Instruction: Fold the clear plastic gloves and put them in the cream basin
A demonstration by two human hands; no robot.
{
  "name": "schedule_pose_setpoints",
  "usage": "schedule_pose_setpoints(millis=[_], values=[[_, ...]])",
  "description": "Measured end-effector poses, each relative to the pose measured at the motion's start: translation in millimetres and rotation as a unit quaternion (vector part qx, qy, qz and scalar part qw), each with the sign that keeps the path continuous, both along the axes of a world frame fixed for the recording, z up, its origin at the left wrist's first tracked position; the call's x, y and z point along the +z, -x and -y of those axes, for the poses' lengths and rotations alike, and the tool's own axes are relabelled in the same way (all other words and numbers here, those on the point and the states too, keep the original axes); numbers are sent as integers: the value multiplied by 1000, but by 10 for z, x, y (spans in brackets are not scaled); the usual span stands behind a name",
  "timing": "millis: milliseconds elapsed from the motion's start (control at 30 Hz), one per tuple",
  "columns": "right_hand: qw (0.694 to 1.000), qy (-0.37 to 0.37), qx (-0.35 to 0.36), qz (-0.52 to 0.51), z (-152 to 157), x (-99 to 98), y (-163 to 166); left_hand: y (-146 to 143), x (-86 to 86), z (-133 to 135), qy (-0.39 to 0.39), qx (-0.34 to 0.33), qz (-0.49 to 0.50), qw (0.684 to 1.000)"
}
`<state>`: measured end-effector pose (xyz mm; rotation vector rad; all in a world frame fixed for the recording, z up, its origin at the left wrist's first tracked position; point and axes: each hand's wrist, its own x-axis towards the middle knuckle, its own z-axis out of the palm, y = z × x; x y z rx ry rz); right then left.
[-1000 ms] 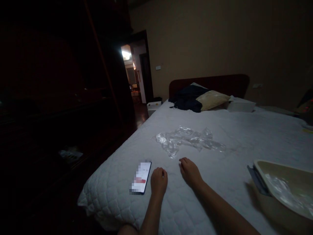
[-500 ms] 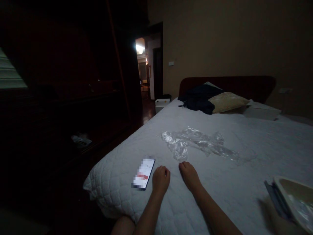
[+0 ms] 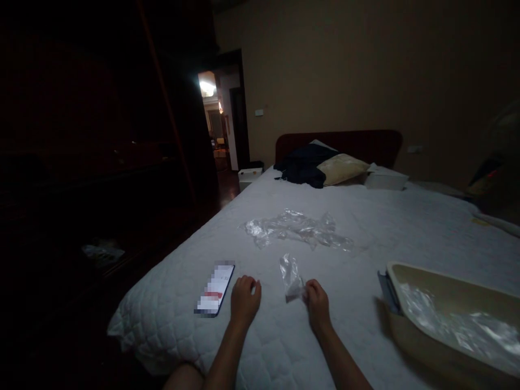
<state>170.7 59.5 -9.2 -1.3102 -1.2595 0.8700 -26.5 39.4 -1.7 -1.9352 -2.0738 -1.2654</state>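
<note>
My right hand (image 3: pixel 318 303) pinches the lower corner of a small clear plastic bag (image 3: pixel 291 275), which is held just over the white quilted bedspread (image 3: pixel 276 346). My left hand (image 3: pixel 245 299) rests on the bedspread with its fingers curled in, and nothing shows in it. To its left lies a phone (image 3: pixel 215 290) with a lit, blurred-out screen. Beyond both hands a pile of crumpled clear plastic bags (image 3: pixel 296 227) is spread on the bed.
At the right, a beige plastic bin (image 3: pixel 410 330) on the bed contains more clear plastic. Dark cloth (image 3: pixel 303 165), a yellowish pillow (image 3: pixel 343 169) and a white box (image 3: pixel 385 180) lie near the headboard (image 3: pixel 365 142). The bed's left edge drops to a dark floor.
A small plastic bag is now in my right hand, pulled nearer from the pile. My left hand stays by the phone. The view has turned right, showing more of the bin.
</note>
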Motion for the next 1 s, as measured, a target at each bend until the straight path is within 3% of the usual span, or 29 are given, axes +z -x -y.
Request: schedule_pose_setpoints(millis=[67, 200, 333, 433, 500, 633, 833, 1000], values=[[988, 44, 28, -146, 2, 29, -82, -179, 65, 79, -11, -51, 23, 998], [929, 81, 61, -357, 16, 67, -275, -668, 95, 131, 29, -179, 81, 980], [876, 127, 98, -454, 70, 27, -414, -964, 25, 33, 77, -142, 99, 982], [843, 152, 132, -498, 113, -22, -418, -950, -37, -14, 84, -157, 143, 974], [840, 152, 127, -505, 132, -48, -389, -875, -66, -17, 87, -184, 221, 954], [861, 153, 109, -472, 159, -66, -335, -724, -86, -20, 73, -191, 449, 870], [870, 166, 207, -416, 246, 31, -335, -642, -104, -57, 29, -156, 623, 766], [833, 205, 326, -398, 340, 138, -391, -558, -103, -51, -10, -162, 801, 577]])
